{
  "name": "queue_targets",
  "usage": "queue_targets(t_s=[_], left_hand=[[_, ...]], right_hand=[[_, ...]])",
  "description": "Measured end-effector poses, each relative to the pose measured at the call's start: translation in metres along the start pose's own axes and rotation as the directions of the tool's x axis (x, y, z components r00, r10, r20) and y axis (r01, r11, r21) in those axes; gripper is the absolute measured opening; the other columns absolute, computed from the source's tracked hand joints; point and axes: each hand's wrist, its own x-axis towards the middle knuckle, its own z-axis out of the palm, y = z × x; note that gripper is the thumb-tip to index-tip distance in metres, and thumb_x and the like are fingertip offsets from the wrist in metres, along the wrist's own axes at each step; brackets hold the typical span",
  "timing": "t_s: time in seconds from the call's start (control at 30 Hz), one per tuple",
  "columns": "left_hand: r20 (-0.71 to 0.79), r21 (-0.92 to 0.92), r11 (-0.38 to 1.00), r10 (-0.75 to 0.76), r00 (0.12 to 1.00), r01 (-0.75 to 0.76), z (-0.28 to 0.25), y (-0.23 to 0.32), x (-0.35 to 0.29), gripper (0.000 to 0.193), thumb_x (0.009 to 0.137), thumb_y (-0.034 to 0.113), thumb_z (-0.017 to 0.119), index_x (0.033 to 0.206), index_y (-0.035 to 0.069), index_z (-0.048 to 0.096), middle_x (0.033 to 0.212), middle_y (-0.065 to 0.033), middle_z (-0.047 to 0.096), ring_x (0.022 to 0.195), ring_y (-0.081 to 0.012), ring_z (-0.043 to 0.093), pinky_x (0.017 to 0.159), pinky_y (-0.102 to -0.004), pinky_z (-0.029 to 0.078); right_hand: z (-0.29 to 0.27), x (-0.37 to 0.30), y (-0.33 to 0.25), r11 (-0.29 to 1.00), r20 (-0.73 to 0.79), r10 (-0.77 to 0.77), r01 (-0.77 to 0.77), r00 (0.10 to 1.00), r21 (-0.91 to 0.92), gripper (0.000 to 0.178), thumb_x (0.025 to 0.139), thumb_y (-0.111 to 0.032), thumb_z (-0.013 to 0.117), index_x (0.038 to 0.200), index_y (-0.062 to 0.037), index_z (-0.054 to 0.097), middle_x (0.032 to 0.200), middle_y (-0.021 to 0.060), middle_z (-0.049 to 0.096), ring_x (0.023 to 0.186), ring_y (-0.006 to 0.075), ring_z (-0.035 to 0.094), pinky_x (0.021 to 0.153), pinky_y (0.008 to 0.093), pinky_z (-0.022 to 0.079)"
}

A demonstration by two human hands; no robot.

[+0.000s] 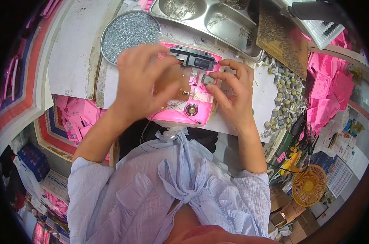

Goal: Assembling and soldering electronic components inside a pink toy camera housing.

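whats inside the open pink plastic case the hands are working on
Inside the pink case: a black block at its far end, a small round speaker, thin wires. The left hand covers the rest.

Glossy pink plastic housing (191, 106), matt black plastic block (193, 57), shiny dented metal tray (217, 20).

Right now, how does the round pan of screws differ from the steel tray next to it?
The round pan is a single circular dish heaped with small grey screws; the steel tray is rectangular, split into several compartments, each holding only a thin scatter of small parts. The pan sits left of the tray, above the left hand. Both are bare metal.
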Motion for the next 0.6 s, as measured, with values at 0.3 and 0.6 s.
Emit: queue_targets(t_s=[0.3, 0.6], left_hand=[[-0.028, 0.160, 0.979, -0.127, 0.991, 0.130, 0.005, 0.003, -0.012, 0.017, 0.082, 0.018, 0.076, 0.095, 0.011, 0.068, 0.089, -0.0023, 0.062, 0.090, -0.0228, 0.057, 0.088, -0.0436, 0.031], [-0.083, 0.124, 0.986, -0.102, 0.991, 0.112, 0.012, 0.013, -0.018, 0.018, 0.077, 0.016, 0.078, 0.087, 0.012, 0.064, 0.083, -0.0022, 0.057, 0.085, -0.0226, 0.054, 0.086, -0.0430, 0.031]], right_hand=[[0.000, 0.003, -0.002, 0.999, 0.029, 0.026, -0.024, 0.999, -0.045, 0.028, 0.074, -0.015, 0.084, 0.101, -0.0122, 0.076, 0.129, 0.0094, 0.061, 0.116, 0.0342, 0.046, 0.099, 0.0440, 0.041], [-0.020, 0.021, -0.029, 0.988, -0.094, -0.075, 0.061, 0.993, -0.142, 0.023, 0.072, -0.008, 0.081, 0.094, -0.0111, 0.074, 0.120, 0.0087, 0.065, 0.113, 0.0349, 0.051, 0.100, 0.0452, 0.043]])
